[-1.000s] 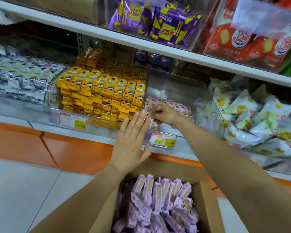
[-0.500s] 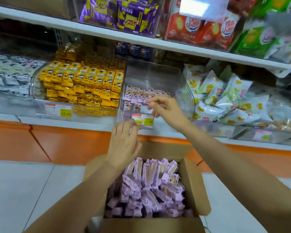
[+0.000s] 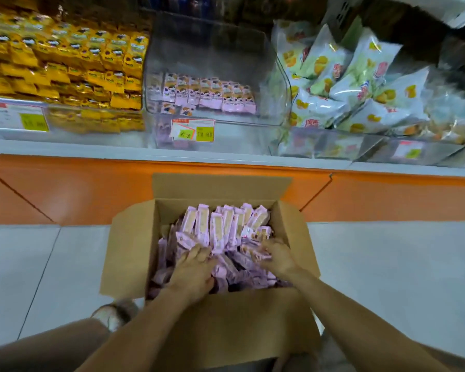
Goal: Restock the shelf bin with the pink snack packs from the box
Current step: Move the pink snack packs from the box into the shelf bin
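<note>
An open cardboard box [image 3: 130, 253] stands on the floor below the shelf, full of pink snack packs [image 3: 220, 226]. Both my hands are down inside it. My left hand [image 3: 192, 269] digs into the middle of the pile, its fingers curled round packs. My right hand [image 3: 277, 257] lies at the right side, fingers curled over a pack near the box wall. On the shelf above stands the clear bin [image 3: 218, 47], with a low row of pink packs [image 3: 212, 95] along its front and a price tag [image 3: 193, 130] below.
Yellow snack packs [image 3: 65, 68] fill the bin on the left, and white and green bags [image 3: 360, 84] the one on the right. An orange plinth [image 3: 91, 189] runs under the shelf edge. My knee [image 3: 51, 342] and a shoe [image 3: 116, 312] are at the box's left.
Both hands dropped from the shelf bin into the box. My view tilted down, so the upper shelf is out of sight.
</note>
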{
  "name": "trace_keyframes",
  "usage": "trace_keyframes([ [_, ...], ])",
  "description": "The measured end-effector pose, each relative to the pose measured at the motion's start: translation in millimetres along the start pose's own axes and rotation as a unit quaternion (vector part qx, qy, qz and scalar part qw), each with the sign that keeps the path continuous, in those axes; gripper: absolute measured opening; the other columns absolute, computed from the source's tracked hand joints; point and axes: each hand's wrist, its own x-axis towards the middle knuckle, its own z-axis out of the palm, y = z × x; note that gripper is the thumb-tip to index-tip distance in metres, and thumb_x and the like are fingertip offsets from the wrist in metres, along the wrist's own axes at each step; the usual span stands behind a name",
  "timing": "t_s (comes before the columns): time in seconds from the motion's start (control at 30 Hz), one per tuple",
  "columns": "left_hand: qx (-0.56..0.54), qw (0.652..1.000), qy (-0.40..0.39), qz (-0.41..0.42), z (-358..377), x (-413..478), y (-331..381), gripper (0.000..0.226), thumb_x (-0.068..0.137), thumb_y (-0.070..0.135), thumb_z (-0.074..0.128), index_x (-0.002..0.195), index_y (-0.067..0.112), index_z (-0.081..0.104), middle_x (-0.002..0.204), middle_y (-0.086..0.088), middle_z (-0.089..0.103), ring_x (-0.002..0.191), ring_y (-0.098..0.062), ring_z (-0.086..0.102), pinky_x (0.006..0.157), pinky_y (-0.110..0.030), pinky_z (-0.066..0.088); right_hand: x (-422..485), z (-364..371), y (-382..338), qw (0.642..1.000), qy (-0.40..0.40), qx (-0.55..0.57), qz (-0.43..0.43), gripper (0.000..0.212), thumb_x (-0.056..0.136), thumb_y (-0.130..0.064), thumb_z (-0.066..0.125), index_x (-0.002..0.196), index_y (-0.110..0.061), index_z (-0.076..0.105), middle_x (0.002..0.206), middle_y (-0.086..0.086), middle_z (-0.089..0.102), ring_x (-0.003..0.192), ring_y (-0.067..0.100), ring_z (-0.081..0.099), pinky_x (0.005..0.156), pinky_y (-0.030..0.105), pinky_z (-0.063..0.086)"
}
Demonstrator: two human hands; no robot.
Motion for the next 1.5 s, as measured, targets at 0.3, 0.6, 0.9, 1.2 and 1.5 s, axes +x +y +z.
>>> trace_keyframes([
  [0.3, -0.344, 0.932, 0.082, -0.078, -14.7, 25.6, 23.5, 0.034, 0.102, 0.027, 0.043, 0.094, 0.002, 0.065, 0.08, -0.01, 0.061, 0.076, -0.024, 0.053, 0.067, -0.031, 0.039, -12.6, -43.3, -23.1, 0.922, -0.005, 0.388, 0.019, 0.011, 0.089, 0.001, 0.063, 0.089, -0.01, 0.06, 0.098, 0.005, 0.059, 0.071, 0.017, 0.064, 0.071, 0.028, 0.059],
  [0.6, -0.743, 0.629, 0.092, -0.211, -15.3, 39.8, 51.9, 0.021, 0.089, 0.017, 0.068, 0.105, 0.005, 0.061, 0.095, -0.011, 0.069, 0.08, -0.021, 0.069, 0.07, -0.027, 0.059, -24.2, -33.0, -32.1, 0.909, -0.113, 0.4, -0.03, 0.02, 0.088, 0.001, 0.064, 0.108, -0.001, 0.06, 0.102, 0.003, 0.057, 0.087, 0.016, 0.066, 0.082, 0.035, 0.058],
  [0.9, -0.671, 0.682, 0.129, -0.261, 1.6, 46.3, 16.7, 0.023, 0.081, 0.021, 0.077, 0.096, 0.015, 0.061, 0.076, -0.003, 0.05, 0.074, -0.019, 0.05, 0.074, -0.036, 0.046, 43.6, 1.7, -15.6, 0.992, -0.002, 0.129, 0.001, 0.048, 0.094, -0.008, 0.058, 0.139, -0.016, 0.045, 0.13, 0.006, 0.048, 0.106, 0.018, 0.057, 0.091, 0.034, 0.047],
  [1.2, -0.644, 0.72, 0.111, -0.234, 2.7, 53.9, 3.4, 0.025, 0.081, 0.018, 0.076, 0.099, 0.017, 0.058, 0.071, -0.001, 0.051, 0.071, -0.019, 0.051, 0.071, -0.035, 0.047, 65.4, -8.1, -13.3, 0.99, -0.063, -0.11, -0.069, 0.039, 0.087, -0.013, 0.067, 0.125, -0.017, 0.059, 0.135, 0.003, 0.044, 0.121, 0.027, 0.045, 0.102, 0.04, 0.042],
  [1.5, -0.653, 0.719, 0.101, -0.218, -1.7, 39.9, 6.9, 0.025, 0.086, 0.017, 0.071, 0.105, 0.016, 0.055, 0.077, 0.0, 0.052, 0.071, -0.019, 0.051, 0.073, -0.036, 0.047, 58.7, -18.9, -7.5, 0.996, 0.033, -0.062, -0.054, 0.024, 0.079, -0.017, 0.076, 0.097, -0.013, 0.061, 0.098, 0.0, 0.056, 0.096, 0.022, 0.053, 0.077, 0.031, 0.044],
])
